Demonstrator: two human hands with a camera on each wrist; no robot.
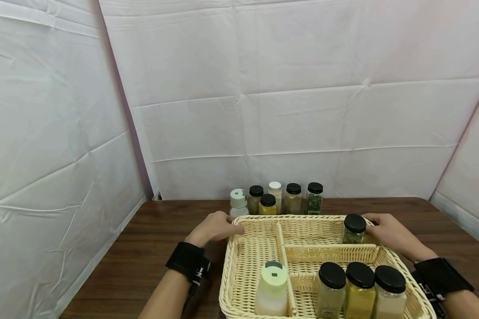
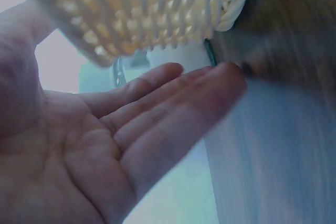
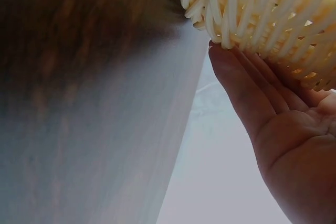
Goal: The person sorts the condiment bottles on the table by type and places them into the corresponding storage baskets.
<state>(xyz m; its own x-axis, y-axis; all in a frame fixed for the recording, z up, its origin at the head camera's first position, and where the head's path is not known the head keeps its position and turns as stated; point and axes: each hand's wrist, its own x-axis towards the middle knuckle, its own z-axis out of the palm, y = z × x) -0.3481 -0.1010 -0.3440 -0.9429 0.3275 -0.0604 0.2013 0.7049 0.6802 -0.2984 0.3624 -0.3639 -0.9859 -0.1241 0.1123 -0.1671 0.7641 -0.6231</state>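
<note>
The left hand (image 1: 215,228) and right hand (image 1: 395,235) pinch opposite sides of a divided wicker basket (image 1: 256,246) holding four black-capped jars (image 1: 360,294).

no writing can be read in any view. small white marks are borne by the left wristband (image 1: 186,260) and by the right wristband (image 1: 443,275), and a pale label is shown on the green-filled jar (image 1: 314,200) at the back, but all are too small to be deciphered.
</note>
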